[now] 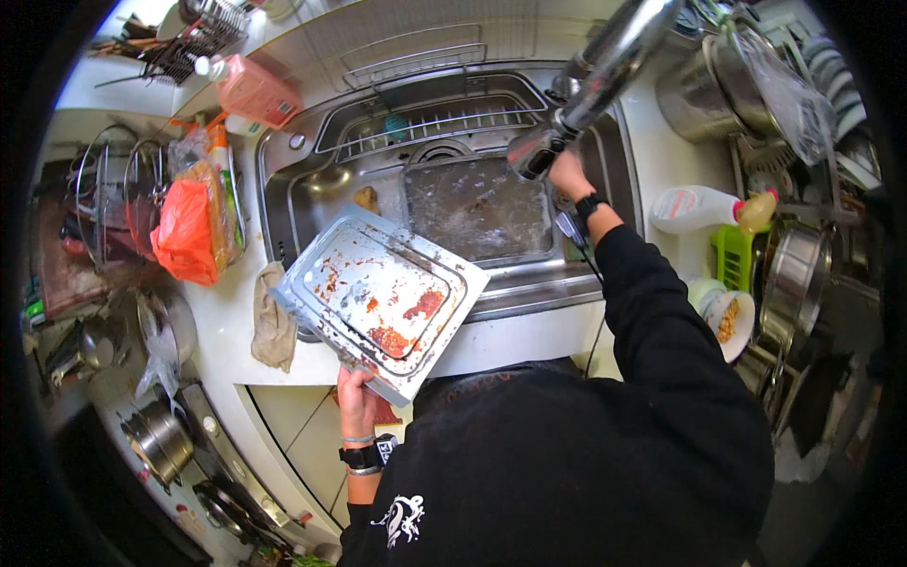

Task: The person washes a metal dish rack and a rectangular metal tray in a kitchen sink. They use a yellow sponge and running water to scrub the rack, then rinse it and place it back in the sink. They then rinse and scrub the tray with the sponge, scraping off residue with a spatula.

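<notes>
My left hand (356,397) grips the near edge of a rectangular metal baking tray (368,290). The tray tilts over the sink's front rim, its pale surface marked with rusty, reddish-brown patches. At the chrome faucet (602,78), my right hand (569,172) is partly covered by the spray head, so its fingers are hidden and its hold on the faucet is unclear. Below the spray head, a second rectangular metal tray (478,205), dark and stained, lies in the stainless steel sink (290,212). A yellowish-brown lump, perhaps a sponge (367,199), rests in the basin's left part.
A beige cloth (275,319) lies on the counter left of the sink. Farther back stands a pink pump bottle (256,91), with an orange-red plastic bag (186,230) nearby. To the right are a white spray bottle (694,209), a bowl with food (740,326) and pots (698,92).
</notes>
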The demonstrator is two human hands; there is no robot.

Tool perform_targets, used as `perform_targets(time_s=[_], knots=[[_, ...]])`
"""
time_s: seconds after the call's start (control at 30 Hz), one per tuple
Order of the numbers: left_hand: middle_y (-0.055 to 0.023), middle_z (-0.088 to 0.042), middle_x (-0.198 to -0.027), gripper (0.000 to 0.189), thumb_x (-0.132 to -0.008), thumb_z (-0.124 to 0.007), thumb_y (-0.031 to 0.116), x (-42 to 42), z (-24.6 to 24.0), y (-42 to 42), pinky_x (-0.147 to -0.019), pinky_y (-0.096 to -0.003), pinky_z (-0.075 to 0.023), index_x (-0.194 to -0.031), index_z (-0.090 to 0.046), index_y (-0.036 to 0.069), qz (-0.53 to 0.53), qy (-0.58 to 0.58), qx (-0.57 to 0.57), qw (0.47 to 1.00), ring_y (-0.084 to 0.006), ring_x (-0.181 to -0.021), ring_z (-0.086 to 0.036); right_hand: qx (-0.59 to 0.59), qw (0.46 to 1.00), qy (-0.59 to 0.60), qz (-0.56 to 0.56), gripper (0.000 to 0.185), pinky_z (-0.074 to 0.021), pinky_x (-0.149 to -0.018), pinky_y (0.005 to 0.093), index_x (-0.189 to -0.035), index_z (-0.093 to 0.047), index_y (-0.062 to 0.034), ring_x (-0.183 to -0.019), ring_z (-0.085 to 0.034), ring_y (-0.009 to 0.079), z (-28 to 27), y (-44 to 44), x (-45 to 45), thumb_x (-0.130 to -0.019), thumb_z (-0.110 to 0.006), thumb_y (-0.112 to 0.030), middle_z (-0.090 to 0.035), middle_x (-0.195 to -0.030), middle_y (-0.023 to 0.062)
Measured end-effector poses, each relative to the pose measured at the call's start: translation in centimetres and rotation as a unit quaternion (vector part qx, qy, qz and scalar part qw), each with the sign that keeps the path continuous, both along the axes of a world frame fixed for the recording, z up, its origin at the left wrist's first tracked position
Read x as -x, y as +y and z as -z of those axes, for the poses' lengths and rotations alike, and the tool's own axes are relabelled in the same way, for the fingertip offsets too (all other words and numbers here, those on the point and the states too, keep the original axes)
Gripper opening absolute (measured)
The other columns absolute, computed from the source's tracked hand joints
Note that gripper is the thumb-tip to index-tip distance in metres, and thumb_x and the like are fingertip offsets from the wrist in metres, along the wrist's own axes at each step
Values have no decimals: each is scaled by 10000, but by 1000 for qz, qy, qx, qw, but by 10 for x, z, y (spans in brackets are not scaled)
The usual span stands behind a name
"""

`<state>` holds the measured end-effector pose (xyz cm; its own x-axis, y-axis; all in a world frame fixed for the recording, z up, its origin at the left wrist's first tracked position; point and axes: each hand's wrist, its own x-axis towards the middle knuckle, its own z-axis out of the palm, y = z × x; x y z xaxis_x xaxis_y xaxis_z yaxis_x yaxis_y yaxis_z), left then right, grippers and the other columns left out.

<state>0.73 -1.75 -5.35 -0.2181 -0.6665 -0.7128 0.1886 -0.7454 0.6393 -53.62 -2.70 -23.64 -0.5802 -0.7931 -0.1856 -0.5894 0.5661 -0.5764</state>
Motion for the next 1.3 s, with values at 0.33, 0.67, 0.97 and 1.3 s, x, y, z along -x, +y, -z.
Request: perform_targets(time_s=[0.33,0.67,0.97,1.3], knots=[[-93,-561,-1236,665,-677,-426,-38,-11,55,56,-979,-317,-430,-1343,-416,-38,-91,-73,60,991,-211,-1120,-551,-185,982,7,-26,662,-451,-941,473,-1263,-532,-93,-1108,-547,407,125,58,9,-660,-772,-222,-620,-1148,204],[-64,-592,-1187,511,-803,-468,-38,-30,83,68,-954,-298,-432,-1314,-462,-16,-103,-42,62,992,-168,-1072,-561,-109,992,-55,-14,447,-511,-780,361,-1074,-614,-78,-865,-662,261,40,6,-55,-677,-703,-266,-689,-924,138],[-43,-532,-1264,383,-1000,-421,109,-37,126,88,-981,-299,-397,-1369,-415,5,-162,15,111,980,-131,-1127,-496,124,862,-85,-485,467,-448,-932,429,-1168,-595,-100,-1046,-505,368,-82,49,-336,-715,-710,-102,-492,-1199,203],[-309,-629,-955,485,-959,-470,112,-33,140,85,-761,-502,-481,-1421,-324,103,-63,-347,265,897,-476,-906,-611,253,809,29,-531,308,-453,-789,400,-1032,-654,-72,-867,-492,324,-81,40,-421,-737,-622,11,-592,-946,102]])
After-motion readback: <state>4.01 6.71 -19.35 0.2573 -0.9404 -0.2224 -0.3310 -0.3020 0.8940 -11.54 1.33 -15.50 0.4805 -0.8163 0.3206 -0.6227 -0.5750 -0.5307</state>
